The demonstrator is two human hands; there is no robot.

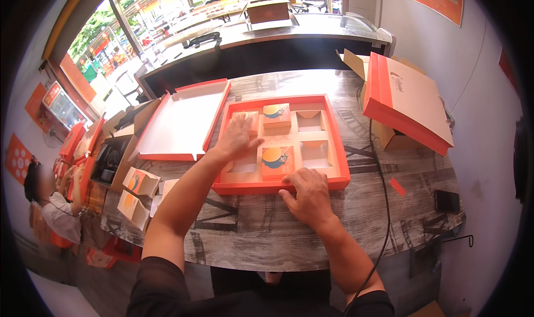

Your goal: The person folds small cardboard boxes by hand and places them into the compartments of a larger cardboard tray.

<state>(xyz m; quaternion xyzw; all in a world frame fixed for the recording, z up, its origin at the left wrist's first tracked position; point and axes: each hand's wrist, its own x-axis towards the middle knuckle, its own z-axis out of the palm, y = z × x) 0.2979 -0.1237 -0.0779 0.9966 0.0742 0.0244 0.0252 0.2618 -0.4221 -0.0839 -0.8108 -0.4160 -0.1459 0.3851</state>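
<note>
A shallow red gift box [342, 150] with a beige divided insert lies on the table in front of me. Two small square cartons with a yellow moon and blue picture sit in its middle column, a far carton [276, 115] and a near carton [277, 161]. My left hand [236, 139] lies, fingers stretched, over another small carton [251, 118] in the far left compartment, partly covering it. My right hand [308, 194] grips the box's front wall, fingers over the rim and thumb outside. Both right-hand compartments, including the near compartment [316, 153], hold nothing.
Left of the box lies an upturned red-edged lid [183, 119]. Loose small cartons [136, 194] stand at the left edge near an open cardboard box [114, 155]. A closed gift box [411, 100] rests on a carton at right. A black cable [382, 200] crosses the table; another person [61, 211] works at left.
</note>
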